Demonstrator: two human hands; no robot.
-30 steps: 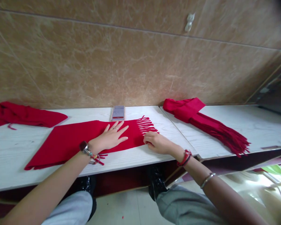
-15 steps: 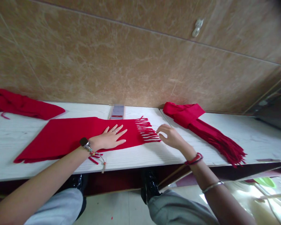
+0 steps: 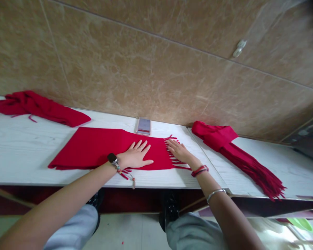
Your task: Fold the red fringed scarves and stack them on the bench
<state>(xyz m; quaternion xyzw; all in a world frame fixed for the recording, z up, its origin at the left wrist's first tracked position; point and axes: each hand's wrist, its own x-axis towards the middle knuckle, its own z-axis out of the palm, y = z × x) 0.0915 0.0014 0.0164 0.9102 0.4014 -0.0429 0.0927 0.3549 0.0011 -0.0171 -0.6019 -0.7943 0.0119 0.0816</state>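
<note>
A red scarf [image 3: 96,146] lies folded flat on the white bench top, its fringe [image 3: 174,161] pointing right. My left hand [image 3: 135,156] rests palm down on the middle of the scarf, fingers spread. Over the fringed end lies my right hand [image 3: 181,152], its fingers stretched out flat and covering part of the fringe; nothing is held in it. Some short red strands show below my left wrist, at the scarf's lower edge.
Another red scarf [image 3: 219,139], folded and fringed, lies to the right. A crumpled red scarf [image 3: 41,107] is at the far left. A phone [image 3: 144,126] sits behind the middle scarf by the tiled wall [image 3: 114,69]. The white bench top [image 3: 21,149] has a front edge near my knees.
My right hand has come down from beside the fringe onto it, and its curled fingers have straightened. My left hand stays on the scarf. The whole view has shifted.
</note>
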